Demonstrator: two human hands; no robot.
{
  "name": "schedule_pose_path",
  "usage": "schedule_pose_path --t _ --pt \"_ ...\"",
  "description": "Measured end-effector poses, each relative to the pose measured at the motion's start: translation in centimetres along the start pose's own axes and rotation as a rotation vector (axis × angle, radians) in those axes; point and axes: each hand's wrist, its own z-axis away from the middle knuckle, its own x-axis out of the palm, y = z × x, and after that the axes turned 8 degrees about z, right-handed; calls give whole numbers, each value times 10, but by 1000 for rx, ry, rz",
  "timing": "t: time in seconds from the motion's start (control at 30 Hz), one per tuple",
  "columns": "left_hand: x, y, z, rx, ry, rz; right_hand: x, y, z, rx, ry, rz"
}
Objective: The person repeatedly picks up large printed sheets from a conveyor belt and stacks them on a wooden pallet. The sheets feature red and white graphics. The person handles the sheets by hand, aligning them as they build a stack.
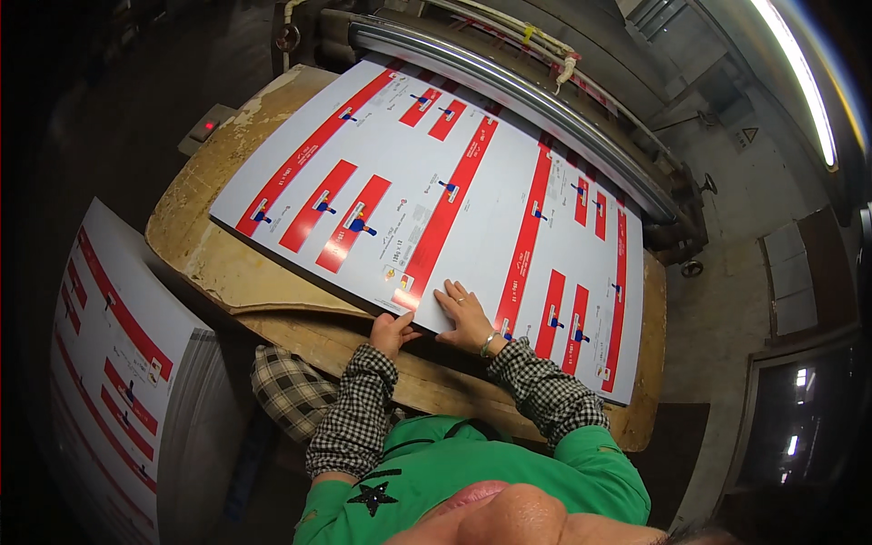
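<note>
Both L hand (389, 334) & R hand (466, 318) touch red/wht printed sheet (489, 222) on wooden table (202, 213), far end nr metal roller (454, 60). R fingers spread flat on top; L thumb on top at near edge, can't tell if L fingers grip. Stack of similar sheets (136, 363) to L.

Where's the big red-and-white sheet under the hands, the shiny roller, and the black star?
Red-and-white sheet (490, 236): head view, white part near its middle.
Shiny roller (518, 95): head view, middle of its length.
Black star (373, 497): head view, its centre.
</note>
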Motion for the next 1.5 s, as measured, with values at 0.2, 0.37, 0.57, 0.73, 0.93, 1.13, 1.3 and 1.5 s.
schedule_pose_path --t 0.2,0.37,0.57,0.73,0.93,1.13,1.3,1.5 --pt "-1 -4 -1 2 20 -8 -1 -2 1 15 -10 13" --pt "-4 -2 -2 -1 -48 16 -5 -4 2 27 -52 -3" --pt "-4 4 4 -16 -134 -27 -36 -1 -2 -30 -144 -130" --pt "-20 -11 -10 -62 222 -344 -82 4 8 -49 117 -427" --pt "-30 -26 -24 12 266 -386 -43 -6 19 -48 80 -459" --pt "-15 -16 -14 -32 128 -85 -4 39 -9 35 -59 -509" --pt "-17 -14 -11 6 25 -33 2 48 -59 253 247 -360" --pt "-9 -6 -3 -4 -4 -53 11 -8 -12 -51 39 120"
